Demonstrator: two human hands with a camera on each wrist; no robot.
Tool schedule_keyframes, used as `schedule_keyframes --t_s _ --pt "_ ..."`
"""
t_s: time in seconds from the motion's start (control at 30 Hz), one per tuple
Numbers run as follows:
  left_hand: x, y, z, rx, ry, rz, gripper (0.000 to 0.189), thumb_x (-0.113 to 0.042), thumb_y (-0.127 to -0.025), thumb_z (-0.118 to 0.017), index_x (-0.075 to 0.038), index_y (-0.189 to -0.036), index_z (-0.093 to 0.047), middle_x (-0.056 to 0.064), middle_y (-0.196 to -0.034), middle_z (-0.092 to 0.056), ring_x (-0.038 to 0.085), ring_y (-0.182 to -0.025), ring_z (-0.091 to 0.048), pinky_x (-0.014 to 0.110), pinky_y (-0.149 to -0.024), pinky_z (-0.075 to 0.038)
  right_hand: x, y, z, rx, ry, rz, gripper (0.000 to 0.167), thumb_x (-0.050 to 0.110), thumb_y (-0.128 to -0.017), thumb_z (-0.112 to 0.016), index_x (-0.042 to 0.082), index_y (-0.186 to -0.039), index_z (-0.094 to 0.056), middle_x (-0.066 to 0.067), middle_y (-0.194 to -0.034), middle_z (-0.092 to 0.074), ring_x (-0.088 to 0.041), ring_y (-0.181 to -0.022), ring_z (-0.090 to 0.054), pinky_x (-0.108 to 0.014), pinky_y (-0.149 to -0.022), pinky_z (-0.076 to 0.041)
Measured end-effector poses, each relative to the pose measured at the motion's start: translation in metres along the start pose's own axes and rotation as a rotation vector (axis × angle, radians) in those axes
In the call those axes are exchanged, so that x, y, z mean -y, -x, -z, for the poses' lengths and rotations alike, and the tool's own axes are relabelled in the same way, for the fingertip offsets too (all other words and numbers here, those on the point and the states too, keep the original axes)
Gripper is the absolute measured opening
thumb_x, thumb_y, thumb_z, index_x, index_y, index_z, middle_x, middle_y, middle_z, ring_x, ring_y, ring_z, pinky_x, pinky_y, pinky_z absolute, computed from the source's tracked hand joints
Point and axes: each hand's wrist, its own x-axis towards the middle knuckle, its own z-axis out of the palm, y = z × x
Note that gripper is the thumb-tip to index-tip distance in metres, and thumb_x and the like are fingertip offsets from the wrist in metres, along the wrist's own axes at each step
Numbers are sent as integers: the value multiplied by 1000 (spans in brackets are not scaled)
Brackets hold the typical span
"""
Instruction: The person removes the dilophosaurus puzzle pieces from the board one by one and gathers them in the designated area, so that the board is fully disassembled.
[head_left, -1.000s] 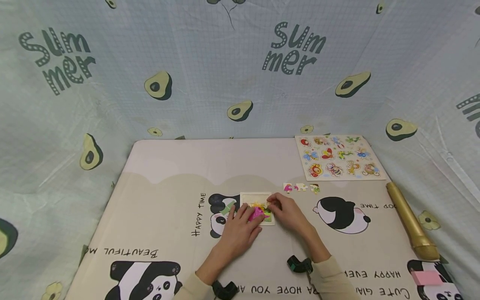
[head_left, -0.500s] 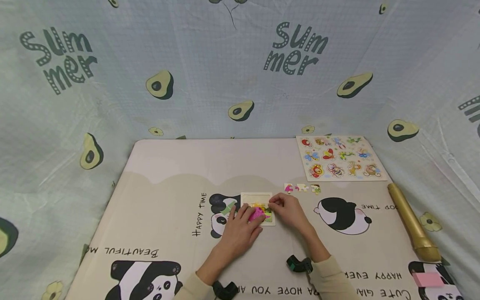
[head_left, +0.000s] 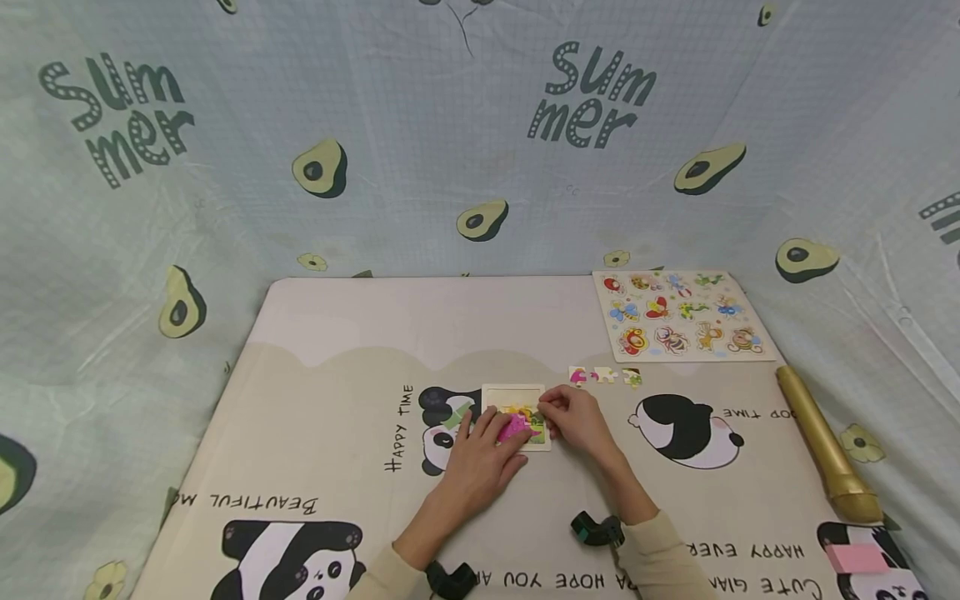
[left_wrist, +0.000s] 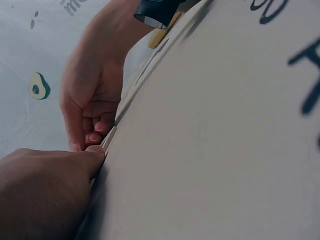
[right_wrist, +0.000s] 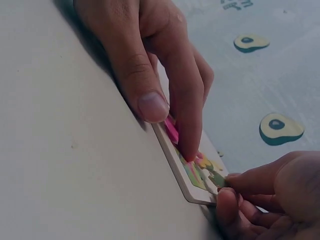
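Note:
A small wooden jigsaw tray (head_left: 513, 387) lies on the table, its lower part filled with a pink, yellow and green picture (head_left: 515, 426). My left hand (head_left: 480, 461) rests over the tray's left side. In the right wrist view its index fingertip presses on the picture and its thumb is at the tray's near edge. At the tray's right side, my right hand (head_left: 581, 423) pinches a small greenish jigsaw piece (right_wrist: 217, 178) between thumb and index finger. That piece is mostly covered by the fingers. The left wrist view shows the tray only edge-on.
Three loose jigsaw pieces (head_left: 603, 376) lie in a row beyond the right hand. Behind them is an insect puzzle board (head_left: 682, 317). A gold microphone-shaped object (head_left: 825, 446) and a pink block (head_left: 855, 557) lie at the right edge. Patterned cloth hangs around the table.
The right hand's fingers have shifted very slightly at the tray's right edge, showing a bit more of the picture. The left hand stays in place.

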Motion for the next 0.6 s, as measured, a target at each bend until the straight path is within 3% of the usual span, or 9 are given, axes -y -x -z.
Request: schedule_keyframes --t_s 0.27,0.6 --pt "1 0 -2 -17 9 1 37 -45 -101 -53 -35 -136 -61 5 -140 -57 31 -140 -45 63 -116 -34 -2 0 10 15 -107 -37 19 13 -99 -62 0 -112 -63 -14 -93 -66 -15 -65 -66 -24 -57 -58" --pt "1 1 -3 -37 24 -5 35 -44 -100 -55 -35 -133 -63 5 -139 -58 31 -139 -46 64 -115 -34 -10 1 28 -19 -150 -13 23 8 -98 -62 -3 -117 -57 -16 -94 -63 -15 -70 -68 -23 -62 -60"
